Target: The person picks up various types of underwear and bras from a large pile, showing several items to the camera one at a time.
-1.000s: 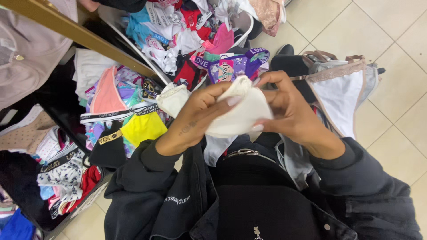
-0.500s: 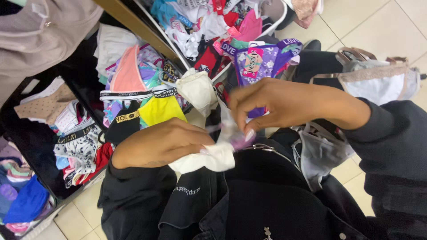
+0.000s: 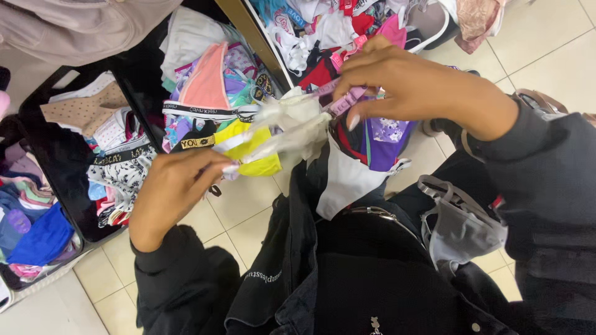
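Note:
My left hand [image 3: 177, 192] pinches one end of a white undergarment [image 3: 292, 124], which is blurred and stretched out between both hands. My right hand [image 3: 403, 84] grips its other end together with a pink strap or hanger [image 3: 344, 99], just above a purple patterned garment [image 3: 385, 139]. A white piece of cloth [image 3: 344, 180] hangs below the right hand against my dark jacket. Both hands are raised over bins of mixed underwear.
Black bins [image 3: 68, 161] full of colourful underwear stand at the left and along the top. A yellow garment [image 3: 248, 146] lies under the stretched piece. A grey garment [image 3: 456, 226] hangs from my right arm. Beige floor tiles [image 3: 236, 211] show below.
The hands have moved apart and upward. The white garment, bunched low near the jacket half a second ago, is now stretched out between them over the bins.

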